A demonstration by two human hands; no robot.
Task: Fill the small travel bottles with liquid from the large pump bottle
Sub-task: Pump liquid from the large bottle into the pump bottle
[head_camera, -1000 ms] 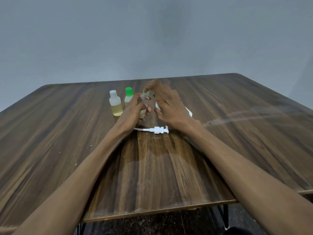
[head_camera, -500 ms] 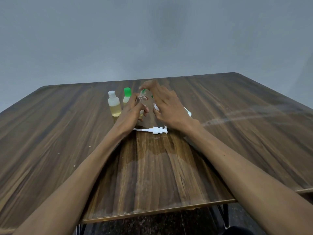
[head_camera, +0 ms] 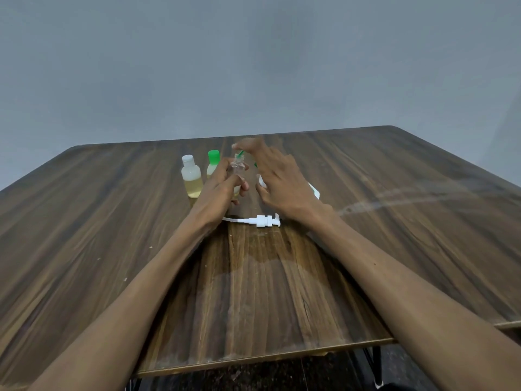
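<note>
Progress looks partial: we judge the white-capped bottle (head_camera: 191,179) about half full and capped; the green-capped bottle (head_camera: 212,165) stands beside it. Our left hand (head_camera: 222,187) wraps its grip round a clear uncapped bottle (head_camera: 237,172), upright over the table (head_camera: 112,221). Our right hand (head_camera: 279,182) pinches something small and green (head_camera: 240,154) at its mouth. The detached pump head (head_camera: 263,220) lies nearby; the large bottle (head_camera: 314,190) is mostly hidden
</note>
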